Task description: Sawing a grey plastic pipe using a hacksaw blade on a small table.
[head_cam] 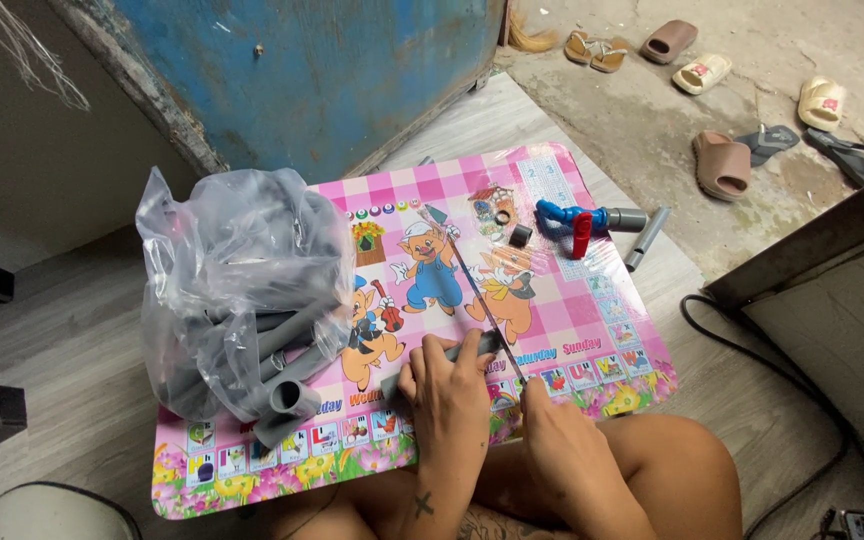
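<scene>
grey plastic pipe piece (pixel 452 352), short smooth cylinder, flat on glossy pink checked cartoon board (pixel 592 300) | left hand (pixel 447 395) pressed over pipe, fingers curled pinning it | right hand (pixel 557 440) closed on thin saw blade (pixel 472 285) crossing pipe; handle hidden | crinkled clear bag (pixel 227 290) of grey pipes left; contents blurred

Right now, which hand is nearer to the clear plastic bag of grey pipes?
Left. The left hand presses a grey pipe piece on the pink table, just right of the plastic bag. The right hand holds the saw farther right.
</scene>
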